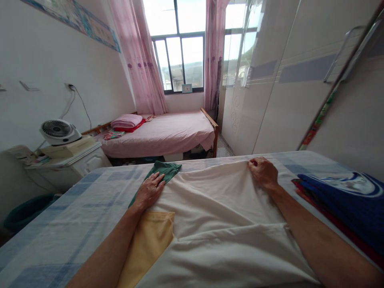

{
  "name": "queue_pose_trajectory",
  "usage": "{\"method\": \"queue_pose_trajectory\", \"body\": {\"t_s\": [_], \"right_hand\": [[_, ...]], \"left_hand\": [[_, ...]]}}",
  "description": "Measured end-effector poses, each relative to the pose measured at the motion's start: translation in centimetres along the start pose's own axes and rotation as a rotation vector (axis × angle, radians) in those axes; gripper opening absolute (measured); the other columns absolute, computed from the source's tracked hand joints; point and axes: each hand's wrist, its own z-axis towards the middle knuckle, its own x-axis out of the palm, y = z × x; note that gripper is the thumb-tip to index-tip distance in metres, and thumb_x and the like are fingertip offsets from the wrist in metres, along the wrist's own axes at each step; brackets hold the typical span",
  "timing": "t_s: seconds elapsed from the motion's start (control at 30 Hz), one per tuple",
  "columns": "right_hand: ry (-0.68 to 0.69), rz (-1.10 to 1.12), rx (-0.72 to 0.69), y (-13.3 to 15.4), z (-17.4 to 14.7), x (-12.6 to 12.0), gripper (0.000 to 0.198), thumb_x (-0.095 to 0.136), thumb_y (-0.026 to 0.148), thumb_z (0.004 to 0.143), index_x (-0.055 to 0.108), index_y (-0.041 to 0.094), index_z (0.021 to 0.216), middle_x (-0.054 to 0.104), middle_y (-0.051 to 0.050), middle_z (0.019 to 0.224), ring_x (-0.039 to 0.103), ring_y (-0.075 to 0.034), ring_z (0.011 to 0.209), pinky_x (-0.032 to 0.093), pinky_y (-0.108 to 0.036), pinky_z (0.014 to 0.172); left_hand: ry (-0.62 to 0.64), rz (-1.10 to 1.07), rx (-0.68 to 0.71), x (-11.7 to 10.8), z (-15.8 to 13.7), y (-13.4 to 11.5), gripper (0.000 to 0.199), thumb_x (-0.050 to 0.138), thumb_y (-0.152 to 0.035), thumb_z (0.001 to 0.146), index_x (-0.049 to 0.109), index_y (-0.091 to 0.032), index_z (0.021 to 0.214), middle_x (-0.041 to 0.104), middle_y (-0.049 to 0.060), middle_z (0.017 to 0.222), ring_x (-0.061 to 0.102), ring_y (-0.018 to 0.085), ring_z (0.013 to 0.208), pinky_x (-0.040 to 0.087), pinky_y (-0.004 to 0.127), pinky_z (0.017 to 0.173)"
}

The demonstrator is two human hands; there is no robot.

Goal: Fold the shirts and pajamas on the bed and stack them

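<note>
Well, the right grip (pixel 263 173) clenches the white cloth (pixel 216 200), cut off below; left of it, the left grip (pixel 150 190) lies flat, fingers spread; farther left, a tub (pixel 28 213) hides its contents.

matt cloth garment (pixel 216 204), glossy wardrobe (pixel 273 104)

No text, label or number can be read.
</note>
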Motion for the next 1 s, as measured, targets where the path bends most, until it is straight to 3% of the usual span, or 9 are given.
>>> {"method": "queue_pose_trajectory", "body": {"t_s": [0.17, 0.33, 0.47, 0.57, 0.67, 0.77, 0.87, 1.0], "right_hand": [[0.144, 0.361, 0.230, 0.8, 0.6, -0.5, 0.012, 0.055, 0.029, 0.074, 0.062, 0.019, 0.074, 0.066, -0.004, 0.060, 0.063, -0.017, 0.059, 0.048, -0.026, 0.051], [0.224, 0.623, 0.320, 1.6, 0.3, 0.0, 0.009, 0.043, 0.019, 0.084, 0.052, 0.020, 0.083, 0.072, -0.010, 0.083, 0.070, -0.018, 0.075, 0.058, -0.030, 0.063], [0.254, 0.674, 0.332, 1.5, -0.2, 0.0, 0.010, 0.046, 0.016, 0.082, 0.050, 0.020, 0.091, 0.072, -0.011, 0.093, 0.069, -0.018, 0.085, 0.058, -0.032, 0.072], [0.253, 0.646, 0.303, 1.5, -0.1, -0.7, 0.028, 0.056, 0.020, 0.077, 0.052, 0.019, 0.105, 0.070, -0.012, 0.104, 0.067, -0.021, 0.093, 0.057, -0.036, 0.079], [0.237, 0.519, 0.134, 2.1, 0.1, -1.3, 0.036, 0.057, 0.023, 0.076, 0.057, 0.020, 0.113, 0.065, -0.009, 0.117, 0.061, -0.022, 0.108, 0.048, -0.038, 0.094], [0.409, 0.278, -0.223, 2.7, -0.3, -1.0, 0.034, 0.047, 0.033, 0.083, 0.064, 0.021, 0.111, 0.065, -0.006, 0.119, 0.058, -0.022, 0.112, 0.042, -0.038, 0.100], [0.563, 0.047, -0.451, 2.0, -0.9, 0.4, 0.045, 0.039, 0.042, 0.087, 0.063, 0.020, 0.118, 0.059, -0.007, 0.129, 0.051, -0.024, 0.122, 0.036, -0.039, 0.105], [0.496, -0.244, -0.431, 0.2, -0.8, 1.5, 0.051, 0.033, 0.038, 0.090, 0.053, 0.016, 0.131, 0.044, -0.009, 0.143, 0.036, -0.023, 0.134, 0.026, -0.041, 0.111]], "left_hand": [[0.012, 0.004, -0.009, 0.0, 0.0, -0.1, 0.040, 0.039, -0.032, 0.091, 0.059, -0.016, 0.121, 0.055, 0.015, 0.132, 0.048, 0.025, 0.125, 0.036, 0.043, 0.107], [0.010, -0.001, -0.040, 0.0, 0.0, -0.2, 0.038, 0.042, -0.032, 0.090, 0.060, -0.019, 0.121, 0.055, 0.012, 0.132, 0.050, 0.025, 0.124, 0.037, 0.042, 0.106], [0.024, 0.014, -0.052, -0.7, 0.0, -0.6, 0.038, 0.042, -0.032, 0.090, 0.060, -0.018, 0.121, 0.056, 0.012, 0.131, 0.050, 0.025, 0.123, 0.037, 0.041, 0.107], [-0.036, 0.019, -0.090, -2.0, 0.1, -1.6, 0.041, 0.040, -0.031, 0.091, 0.058, -0.013, 0.124, 0.053, 0.014, 0.134, 0.050, 0.026, 0.123, 0.040, 0.039, 0.104], [-0.124, -0.003, 0.033, -2.9, 0.2, -3.0, 0.041, 0.037, -0.030, 0.093, 0.058, -0.016, 0.124, 0.050, 0.011, 0.137, 0.043, 0.024, 0.129, 0.036, 0.039, 0.107], [0.021, -0.060, 0.244, -2.5, 0.2, -4.1, 0.040, 0.038, -0.036, 0.093, 0.059, -0.023, 0.124, 0.050, 0.005, 0.139, 0.036, 0.023, 0.134, 0.031, 0.039, 0.110], [0.216, -0.065, 0.163, -1.5, 0.3, -4.3, 0.047, 0.033, -0.045, 0.094, 0.049, -0.026, 0.134, 0.042, 0.005, 0.145, 0.033, 0.025, 0.136, 0.029, 0.046, 0.110], [0.279, -0.017, 0.010, -1.1, 0.4, -4.0, 0.056, 0.027, -0.052, 0.094, 0.039, -0.024, 0.141, 0.033, 0.005, 0.150, 0.026, 0.027, 0.139, 0.024, 0.047, 0.111]]}}
